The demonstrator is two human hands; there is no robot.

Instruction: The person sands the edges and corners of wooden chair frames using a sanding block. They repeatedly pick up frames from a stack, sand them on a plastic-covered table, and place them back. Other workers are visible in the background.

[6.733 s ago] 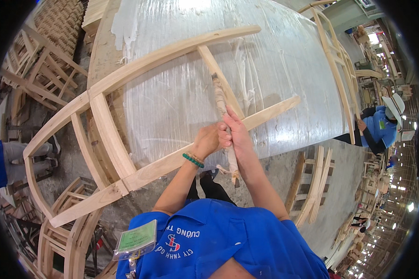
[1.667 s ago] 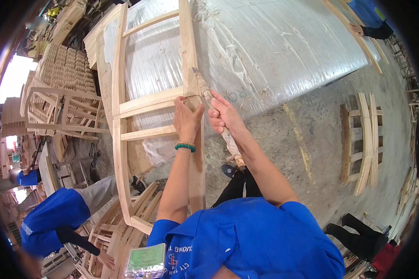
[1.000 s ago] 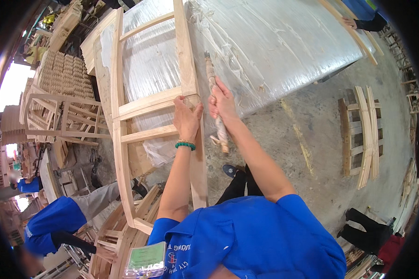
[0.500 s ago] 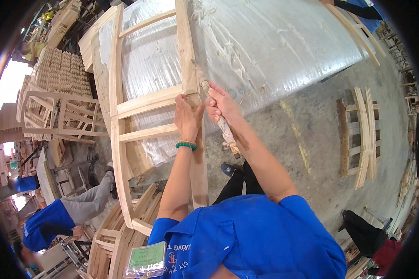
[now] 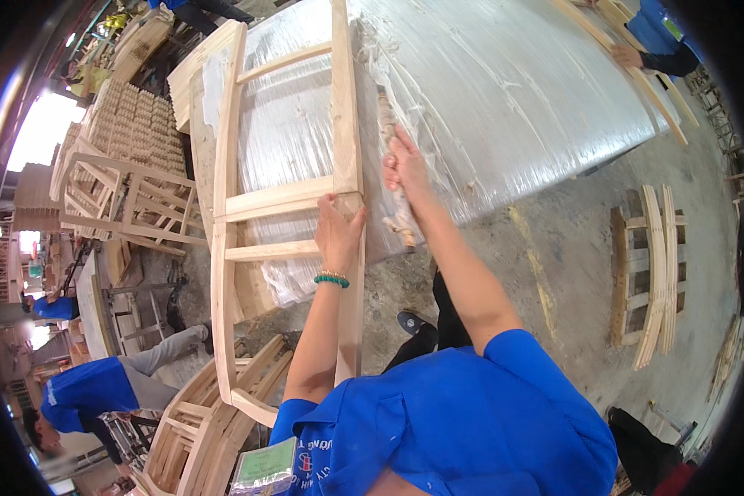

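A pale wooden chair frame (image 5: 349, 124) with several crosspieces lies over the near left part of a plastic-covered table. My left hand (image 5: 340, 230) is closed over its right side rail, where a crosspiece joins it, with a green bead bracelet on the wrist. My right hand (image 5: 407, 169) is wrapped round a long rod-like tool (image 5: 387, 116), bound in light tape or cloth and dark at both ends. The tool is held right of the rail, apart from it and above the plastic; its exact kind I cannot make out.
Clear plastic sheeting (image 5: 504, 91) covers the table, where a co-worker's hand (image 5: 627, 56) holds other wooden parts. More frames (image 5: 192, 430) stand at lower left, near a bending person in blue (image 5: 87, 395). Curved slats (image 5: 657, 273) rest on a pallet on the right.
My right hand has moved the tool away from the rail, to the right. My left hand keeps its grip on the frame. The whole view has shifted slightly.
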